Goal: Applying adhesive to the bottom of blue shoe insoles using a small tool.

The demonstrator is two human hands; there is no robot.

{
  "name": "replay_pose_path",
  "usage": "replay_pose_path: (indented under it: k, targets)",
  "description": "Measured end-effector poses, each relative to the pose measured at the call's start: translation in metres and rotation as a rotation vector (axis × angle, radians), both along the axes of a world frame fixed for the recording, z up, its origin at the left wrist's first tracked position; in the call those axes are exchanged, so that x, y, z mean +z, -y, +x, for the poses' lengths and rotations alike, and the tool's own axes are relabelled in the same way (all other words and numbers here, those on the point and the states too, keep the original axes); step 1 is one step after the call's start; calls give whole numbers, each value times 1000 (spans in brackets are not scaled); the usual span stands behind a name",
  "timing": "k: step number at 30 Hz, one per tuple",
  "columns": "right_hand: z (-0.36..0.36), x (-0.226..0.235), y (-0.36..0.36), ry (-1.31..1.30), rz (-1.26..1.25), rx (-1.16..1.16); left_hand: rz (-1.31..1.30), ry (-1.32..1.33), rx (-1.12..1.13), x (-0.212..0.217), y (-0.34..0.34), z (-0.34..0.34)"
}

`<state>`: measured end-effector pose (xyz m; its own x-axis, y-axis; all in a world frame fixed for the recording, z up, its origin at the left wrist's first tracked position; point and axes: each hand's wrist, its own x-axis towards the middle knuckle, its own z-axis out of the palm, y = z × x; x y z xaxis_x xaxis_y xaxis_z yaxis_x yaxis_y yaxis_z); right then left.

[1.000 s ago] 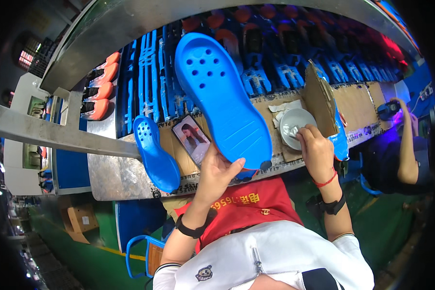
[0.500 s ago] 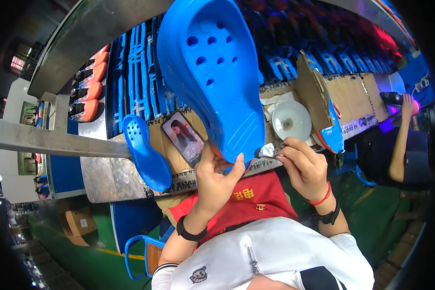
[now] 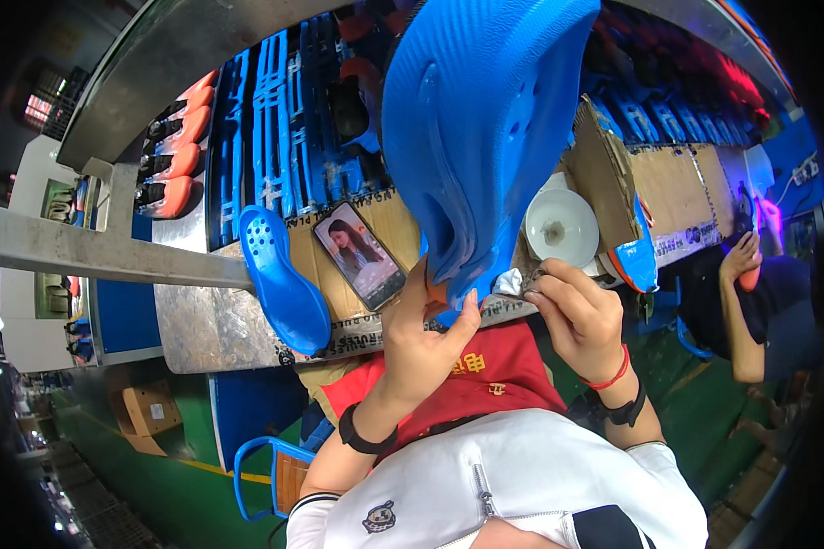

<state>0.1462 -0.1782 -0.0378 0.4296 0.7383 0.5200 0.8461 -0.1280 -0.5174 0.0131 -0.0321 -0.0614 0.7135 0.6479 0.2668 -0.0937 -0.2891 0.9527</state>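
While the left hand (image 3: 430,343) grips a big blue clog (image 3: 485,137) raised near the face, the right hand (image 3: 577,316) pinches a white cloth (image 3: 511,282) against its edge; wiping looks unfinished, and another clog (image 3: 284,279) waits on the counter (image 3: 201,320).

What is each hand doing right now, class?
Left hand: closed on the big blue perforated foam clog.
Right hand: pinching a small white cloth against the clog.

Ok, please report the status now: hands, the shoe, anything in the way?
Left hand grips big blue clog at its lower end. Right hand pinches small white cloth against it. Phone and second blue clog lie apart on bench.
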Motion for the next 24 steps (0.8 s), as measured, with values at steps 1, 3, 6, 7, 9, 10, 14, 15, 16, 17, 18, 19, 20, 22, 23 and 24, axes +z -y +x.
replay_pose_path:
  k: [1, 3, 6, 7, 9, 10, 14, 15, 16, 17, 18, 19, 20, 22, 23, 24]
  targets:
    - [0, 0, -1, 12, -2, -7, 9, -5, -10, 0, 0, 0]
    - [-1, 1, -1, 32, -13, -21, 12, -1, -5, -2, 0, 0]
    - [-2, 2, 0, 61, -30, -53, 17, -6, -3, -3, 1, -1]
    - [-2, 2, 1, 69, -36, -69, 20, -16, -5, -3, 1, -2]
    - [-1, 2, 3, 77, -42, -72, 22, -12, -8, -4, 1, -1]
    - [-1, 2, 3, 84, -47, -74, 26, -8, -10, -4, 1, -1]
    - [0, 1, 4, 88, -31, -92, 18, -1, 0, -4, 2, 0]
    - [0, 1, 5, 81, -27, -96, 19, 5, 6, -5, 2, 0]
    - [1, 1, 5, 73, -23, -99, 20, 11, 12, -5, 2, 0]
    - [1, 1, 5, 73, -24, -98, 19, 11, 13, -5, 2, 0]
    - [2, 0, 5, 70, -19, -97, 20, 14, 15, -5, 2, 1]
    - [3, -1, 5, 66, -13, -97, 21, 16, 16, -5, 2, 1]
    - [2, -1, 5, 66, -13, -95, 21, 16, 18, -4, 2, 1]
    - [2, 1, 4, 66, -10, -102, 6, 8, 13, -4, 2, 1]
    - [3, 1, 4, 66, -11, -100, 5, 7, 15, -4, 2, 1]
    - [3, 1, 4, 69, 0, -101, 0, 12, 11, -4, 2, 1]
